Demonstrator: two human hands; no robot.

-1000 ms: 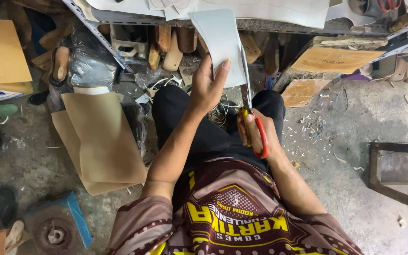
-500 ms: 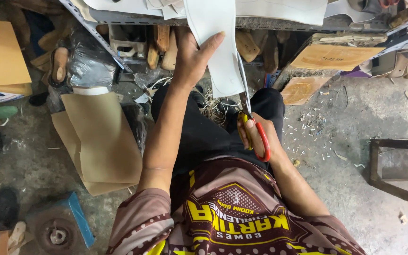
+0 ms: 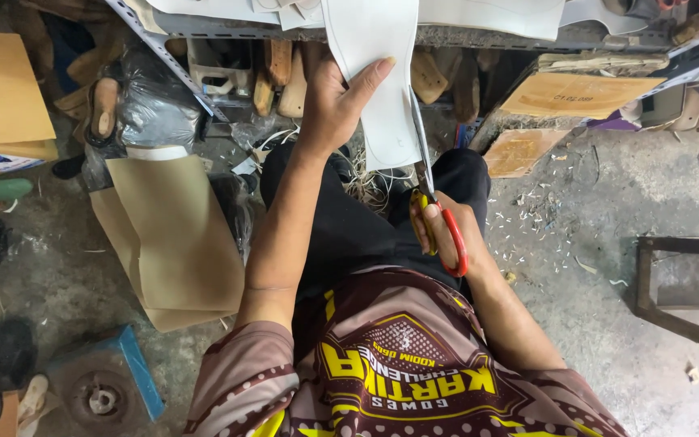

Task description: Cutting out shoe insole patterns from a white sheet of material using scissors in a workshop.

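Observation:
My left hand [image 3: 335, 103] grips a long white sheet [image 3: 382, 48] with a rounded lower end, thumb pressed on its face, holding it up in front of the shelf. My right hand [image 3: 445, 231] is closed in the red and yellow handles of a pair of scissors [image 3: 430, 190]. The blades point upward along the sheet's right edge and touch it. Both hands are above my lap in black trousers.
Brown paper pieces [image 3: 175, 231] lie on the concrete floor at left, with a dark plastic bag [image 3: 151, 101] behind them. A metal shelf edge [image 3: 487, 32] crosses the top with wooden shoe lasts below. A wooden stool frame [image 3: 685, 283] stands at right. Shavings litter the floor.
My left hand has lifted the white sheet higher and farther from me. The scissors stay along its right edge, their blades reaching further up the sheet.

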